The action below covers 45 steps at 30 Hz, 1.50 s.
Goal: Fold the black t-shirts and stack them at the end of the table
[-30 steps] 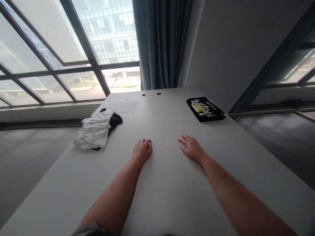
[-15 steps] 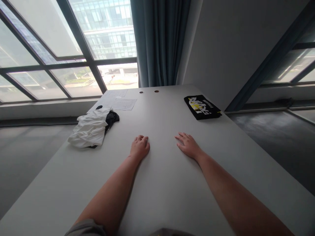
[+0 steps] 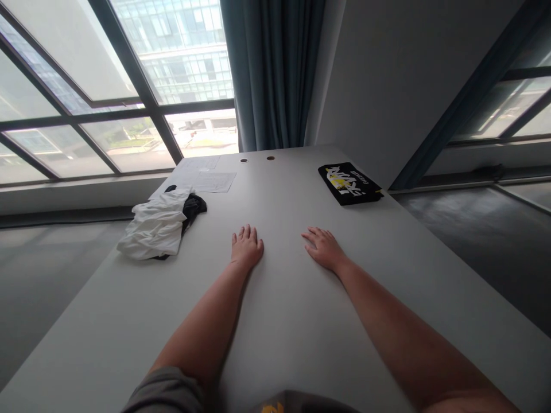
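My left hand [image 3: 246, 248] lies palm down on the white table [image 3: 284, 321], fingers stretched flat and holding nothing. My right hand [image 3: 322, 248] rests flat beside it, a hand's width to the right, fingers apart and empty. A crumpled white garment [image 3: 154, 230] lies to the left of my left hand, with a black garment [image 3: 193, 205] partly under it. A folded black shirt with a white and yellow print [image 3: 348, 182] sits at the far right of the table.
Sheets of paper [image 3: 207, 179] lie at the far left end, by two round cable holes [image 3: 257, 159]. Behind the table are large windows [image 3: 107, 92], a blue-grey curtain [image 3: 271, 74] and a white wall. The floor drops away on both sides.
My left hand has uncurled from a loose fist to lying flat. Both hands have kept their place on the table; the view has shifted a little.
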### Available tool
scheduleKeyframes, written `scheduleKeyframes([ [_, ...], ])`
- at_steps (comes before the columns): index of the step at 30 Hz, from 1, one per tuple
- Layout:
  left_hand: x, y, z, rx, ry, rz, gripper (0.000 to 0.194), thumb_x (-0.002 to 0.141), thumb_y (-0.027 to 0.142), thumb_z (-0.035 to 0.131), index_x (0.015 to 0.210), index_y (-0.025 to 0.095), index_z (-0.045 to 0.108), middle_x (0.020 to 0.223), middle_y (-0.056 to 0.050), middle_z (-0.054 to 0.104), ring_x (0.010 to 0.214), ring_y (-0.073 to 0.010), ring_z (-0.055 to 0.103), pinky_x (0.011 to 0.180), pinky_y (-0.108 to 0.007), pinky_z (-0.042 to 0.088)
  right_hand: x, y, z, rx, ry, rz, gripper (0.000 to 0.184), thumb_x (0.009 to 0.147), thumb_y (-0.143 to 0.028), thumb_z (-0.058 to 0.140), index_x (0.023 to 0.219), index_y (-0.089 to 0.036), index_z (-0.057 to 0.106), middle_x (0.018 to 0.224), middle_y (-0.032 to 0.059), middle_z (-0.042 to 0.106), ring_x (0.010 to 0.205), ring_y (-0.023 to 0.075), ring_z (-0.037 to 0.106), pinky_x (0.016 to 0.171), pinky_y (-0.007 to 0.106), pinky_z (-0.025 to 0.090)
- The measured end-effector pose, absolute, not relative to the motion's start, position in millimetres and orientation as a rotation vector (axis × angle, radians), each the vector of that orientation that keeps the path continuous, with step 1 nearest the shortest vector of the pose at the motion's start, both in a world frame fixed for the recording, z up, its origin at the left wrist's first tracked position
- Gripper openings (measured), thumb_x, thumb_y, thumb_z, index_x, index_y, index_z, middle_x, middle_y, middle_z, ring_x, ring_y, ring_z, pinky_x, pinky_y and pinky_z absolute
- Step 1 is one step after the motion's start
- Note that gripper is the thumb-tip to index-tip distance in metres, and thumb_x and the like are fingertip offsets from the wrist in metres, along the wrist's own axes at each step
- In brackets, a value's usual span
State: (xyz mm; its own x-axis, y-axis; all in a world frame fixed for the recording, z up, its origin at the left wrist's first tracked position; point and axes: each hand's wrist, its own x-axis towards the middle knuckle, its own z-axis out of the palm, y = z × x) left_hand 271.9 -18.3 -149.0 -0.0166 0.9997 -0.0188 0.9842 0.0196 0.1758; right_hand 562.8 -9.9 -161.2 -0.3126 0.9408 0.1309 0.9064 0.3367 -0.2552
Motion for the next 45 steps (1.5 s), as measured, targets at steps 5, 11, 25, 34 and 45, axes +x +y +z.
scheduleKeyframes([
  [5, 294.9, -22.6, -148.8, 2.221, 1.990, 0.114, 0.066, 0.102, 0.058, 0.035, 0.164, 0.033, 0.035, 0.174, -0.007, 0.022, 0.161, -0.0355, 0.014, 0.127, -0.060, 0.010, 559.7, -7.9, -160.7, -1.668, -2.316, 0.189, 0.048, 0.096, -0.033, 0.052, 0.140, -0.024, 0.065, 0.154, 0.0111, 0.054, 0.140, 0.0265, 0.047, 0.122, 0.045, 0.026],
  [11, 302.8, -23.7, -148.2, 2.220, 1.975, 0.140, 0.066, 0.103, 0.059, 0.033, 0.164, 0.035, 0.035, 0.175, -0.006, 0.020, 0.161, -0.0350, 0.014, 0.128, -0.060, 0.010, 558.9, -2.1, -161.8, -1.706, -2.315, 0.146, 0.049, 0.098, -0.034, 0.048, 0.144, -0.023, 0.063, 0.155, 0.0105, 0.053, 0.140, 0.0258, 0.048, 0.122, 0.043, 0.028],
  [25, 289.7, -13.9, -155.9, 2.132, 2.098, 0.222, 0.068, 0.102, 0.053, 0.031, 0.164, 0.025, 0.035, 0.173, -0.009, 0.023, 0.160, -0.0317, 0.019, 0.128, -0.055, 0.013, 481.5, -34.7, -160.4, -1.872, -2.470, 0.225, 0.068, 0.105, -0.060, 0.035, 0.167, -0.033, 0.027, 0.176, 0.0103, 0.015, 0.159, 0.0407, 0.013, 0.124, 0.067, 0.007],
  [34, 188.0, 3.1, -150.6, 1.763, 2.491, 0.302, 0.064, 0.100, 0.050, 0.041, 0.156, 0.021, 0.047, 0.171, -0.015, 0.028, 0.158, -0.0345, 0.023, 0.126, -0.052, 0.019, 464.9, -98.6, -158.7, -1.792, -2.494, 0.229, 0.070, 0.104, -0.056, 0.039, 0.167, -0.027, 0.029, 0.175, 0.0127, 0.015, 0.160, 0.0397, 0.012, 0.126, 0.063, 0.008],
  [45, 64.1, -24.5, -154.4, 1.831, 2.853, 0.966, 0.065, 0.099, 0.034, 0.048, 0.159, 0.012, 0.036, 0.172, -0.021, 0.017, 0.161, -0.0365, 0.008, 0.127, -0.063, 0.005, 459.2, -118.9, -157.2, -1.718, -2.563, 0.238, 0.070, 0.104, -0.058, 0.040, 0.167, -0.028, 0.030, 0.175, 0.0144, 0.014, 0.160, 0.0399, 0.011, 0.125, 0.063, 0.005],
])
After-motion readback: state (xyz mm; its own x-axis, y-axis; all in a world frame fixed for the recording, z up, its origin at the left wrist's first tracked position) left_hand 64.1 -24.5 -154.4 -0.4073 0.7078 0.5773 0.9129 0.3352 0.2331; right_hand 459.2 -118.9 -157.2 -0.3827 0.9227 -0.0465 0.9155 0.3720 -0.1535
